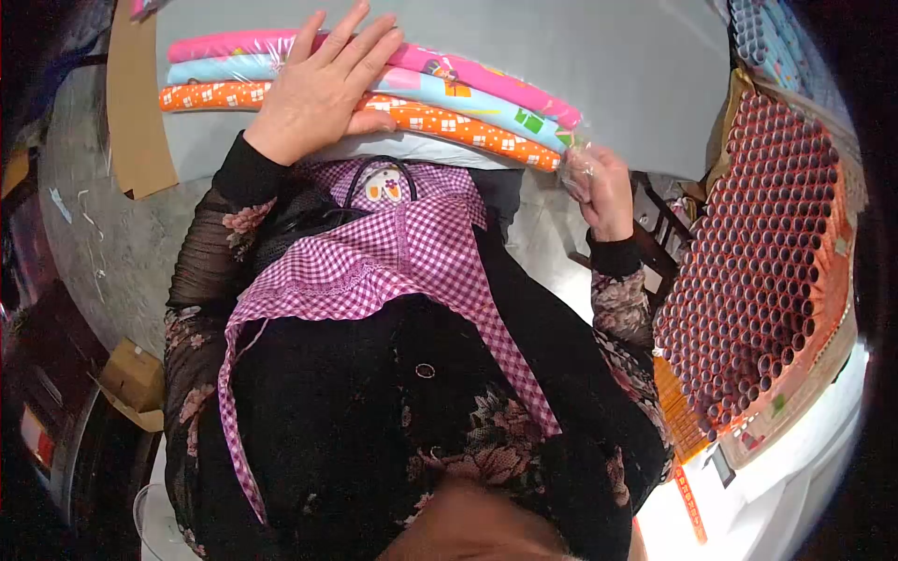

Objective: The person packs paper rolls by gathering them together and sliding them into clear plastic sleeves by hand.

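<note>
Three long rolls lie side by side in clear plastic on the grey table (655,75): a pink roll (505,86), a light blue roll (486,105) and an orange roll (468,130) with white patterns. My left hand (327,89) rests flat across them, left of their middle, with its fingers spread and the thumb on the orange roll. At the rolls' right end, my right hand (603,187) is closed on the loose end of the clear plastic wrap (578,173).
A large stack of tubes (762,252) with dark round openings stands at the right, and blue tubes (772,42) lie behind it. A cardboard strip (140,103) edges the table's left side. An open cardboard box (133,379) sits low at the left.
</note>
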The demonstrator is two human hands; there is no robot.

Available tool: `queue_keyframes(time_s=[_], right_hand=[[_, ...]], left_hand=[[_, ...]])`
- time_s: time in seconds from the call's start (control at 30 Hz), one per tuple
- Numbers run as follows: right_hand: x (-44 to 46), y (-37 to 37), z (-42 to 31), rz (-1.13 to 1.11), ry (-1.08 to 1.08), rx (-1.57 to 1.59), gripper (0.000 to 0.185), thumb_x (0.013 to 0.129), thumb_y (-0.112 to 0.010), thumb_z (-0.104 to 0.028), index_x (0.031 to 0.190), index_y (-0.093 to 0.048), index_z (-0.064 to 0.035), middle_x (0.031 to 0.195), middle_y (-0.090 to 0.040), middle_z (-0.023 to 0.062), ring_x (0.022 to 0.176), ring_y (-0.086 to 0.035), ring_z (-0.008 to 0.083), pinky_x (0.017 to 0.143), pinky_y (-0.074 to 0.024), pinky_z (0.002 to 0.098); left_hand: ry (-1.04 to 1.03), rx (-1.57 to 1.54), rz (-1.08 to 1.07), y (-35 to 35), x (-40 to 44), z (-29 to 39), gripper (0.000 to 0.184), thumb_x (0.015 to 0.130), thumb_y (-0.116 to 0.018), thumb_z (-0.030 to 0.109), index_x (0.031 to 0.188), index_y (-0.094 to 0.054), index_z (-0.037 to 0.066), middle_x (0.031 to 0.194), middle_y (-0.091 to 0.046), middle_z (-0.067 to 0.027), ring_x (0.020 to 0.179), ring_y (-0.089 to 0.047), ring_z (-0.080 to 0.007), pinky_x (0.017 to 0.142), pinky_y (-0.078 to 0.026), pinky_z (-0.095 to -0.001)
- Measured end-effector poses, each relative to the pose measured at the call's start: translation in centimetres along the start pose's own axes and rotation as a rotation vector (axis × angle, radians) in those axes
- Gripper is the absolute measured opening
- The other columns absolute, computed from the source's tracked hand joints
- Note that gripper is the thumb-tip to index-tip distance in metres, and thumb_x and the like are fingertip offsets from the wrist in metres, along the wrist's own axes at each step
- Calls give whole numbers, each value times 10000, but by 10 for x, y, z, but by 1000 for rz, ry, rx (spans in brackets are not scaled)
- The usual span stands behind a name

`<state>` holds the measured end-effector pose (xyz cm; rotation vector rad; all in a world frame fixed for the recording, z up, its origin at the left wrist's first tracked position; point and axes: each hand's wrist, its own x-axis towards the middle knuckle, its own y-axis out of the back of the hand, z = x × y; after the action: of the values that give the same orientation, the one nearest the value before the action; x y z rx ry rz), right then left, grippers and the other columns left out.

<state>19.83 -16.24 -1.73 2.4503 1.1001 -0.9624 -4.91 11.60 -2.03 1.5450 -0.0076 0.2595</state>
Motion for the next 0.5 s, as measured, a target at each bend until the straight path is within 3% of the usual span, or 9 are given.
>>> queue_keyframes(time_s=[0.07,0.3,0.37,0.43,0.5], right_hand=[[5,7,2,-141,-29,163,180,916,-602,-136,1047,-648,-22,583,-397,-99,438,-309,7,416,-242,200],[9,12,2,-271,-278,504,176,938,-568,-145,1067,-600,-30,581,-340,-106,440,-304,10,438,-262,200],[-4,-1,2,-224,52,153,156,934,-585,-153,1031,-603,-32,590,-386,-94,471,-342,19,457,-281,198],[1,12,9,-191,9,-91,130,928,-604,-158,959,-625,-33,626,-467,-71,509,-388,30,467,-292,202],[-1,6,11,-10,53,-296,165,902,-648,-179,835,-636,-28,657,-520,-43,534,-413,34,472,-285,207]], left_hand=[[2,0,-11,0,0,0,932,763,-553,654,1471,-341,86,1538,-343,-68,1440,-269,-290,1155,-196,-515],[5,-21,-6,2,-1,0,932,766,-556,654,1469,-345,80,1532,-352,-63,1439,-270,-290,1156,-189,-515],[18,-9,-22,-2,0,1,929,767,-554,657,1466,-352,80,1525,-362,-66,1434,-277,-292,1153,-187,-517],[44,7,-72,-6,-1,0,939,760,-554,666,1466,-352,80,1514,-376,-64,1424,-294,-290,1152,-190,-516],[55,59,-132,-3,0,-1,915,777,-548,663,1456,-364,78,1501,-387,-78,1413,-311,-292,1146,-200,-524]])
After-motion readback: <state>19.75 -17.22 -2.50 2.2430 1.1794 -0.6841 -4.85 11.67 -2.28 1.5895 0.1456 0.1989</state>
